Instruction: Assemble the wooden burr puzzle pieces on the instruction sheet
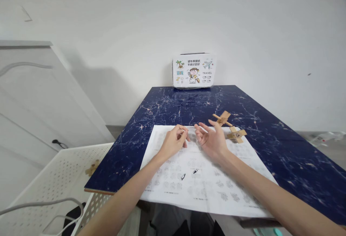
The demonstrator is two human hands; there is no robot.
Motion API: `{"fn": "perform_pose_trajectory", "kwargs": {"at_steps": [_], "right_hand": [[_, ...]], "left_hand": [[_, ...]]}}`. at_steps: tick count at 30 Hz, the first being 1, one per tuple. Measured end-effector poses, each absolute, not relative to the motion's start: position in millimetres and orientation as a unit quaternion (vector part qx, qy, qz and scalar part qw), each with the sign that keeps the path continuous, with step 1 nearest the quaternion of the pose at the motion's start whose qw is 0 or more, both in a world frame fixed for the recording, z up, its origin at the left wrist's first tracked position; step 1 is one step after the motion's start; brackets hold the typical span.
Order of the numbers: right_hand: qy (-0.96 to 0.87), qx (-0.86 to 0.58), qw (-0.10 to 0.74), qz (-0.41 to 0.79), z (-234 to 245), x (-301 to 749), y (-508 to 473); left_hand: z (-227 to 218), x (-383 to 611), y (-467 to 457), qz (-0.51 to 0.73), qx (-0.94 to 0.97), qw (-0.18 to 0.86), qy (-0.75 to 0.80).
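Note:
Above a large white printed sheet [200, 192] on the table, my left hand [175, 139] has its fingers loosely curled, thumb near the index finger. I see nothing held in it. My right hand [212, 140] is open, palm turned up and inward, fingers bent and apart, with nothing in it. Just beyond its wrist lies a cross of flat wooden pieces [236, 134] marked with a "G". Behind that is a second wooden assembly [223, 119] with a thin stick through it. Two small dark-and-silver things [183, 177] rest on the sheet, too small to name.
The table [186, 106] has a dark blue marbled top. A white printed case [194, 70] stands at its far edge against the wall. At the left are a white perforated surface [62, 167] with a small wooden piece [92, 167], and a pale cable [54, 202].

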State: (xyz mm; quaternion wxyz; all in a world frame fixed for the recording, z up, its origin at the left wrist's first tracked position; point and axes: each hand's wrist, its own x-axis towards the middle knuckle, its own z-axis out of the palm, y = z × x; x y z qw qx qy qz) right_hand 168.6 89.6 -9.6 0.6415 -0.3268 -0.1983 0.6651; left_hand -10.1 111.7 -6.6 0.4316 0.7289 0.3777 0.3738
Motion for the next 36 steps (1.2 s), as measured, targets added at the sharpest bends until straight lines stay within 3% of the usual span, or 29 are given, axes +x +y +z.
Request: {"fn": "perform_pose_trajectory", "kwargs": {"at_steps": [8, 36], "right_hand": [[-0.252, -0.3, 0.579, 0.715, -1.0, 158.9, 85.9], [-0.283, -0.309, 0.555, 0.719, 4.3, 158.9, 84.2]], "left_hand": [[-4.6, -10.3, 110.4, 0.363, 0.739, 0.418, 0.384], [-6.2, -11.2, 112.1, 0.352, 0.751, 0.404, 0.385]]}}
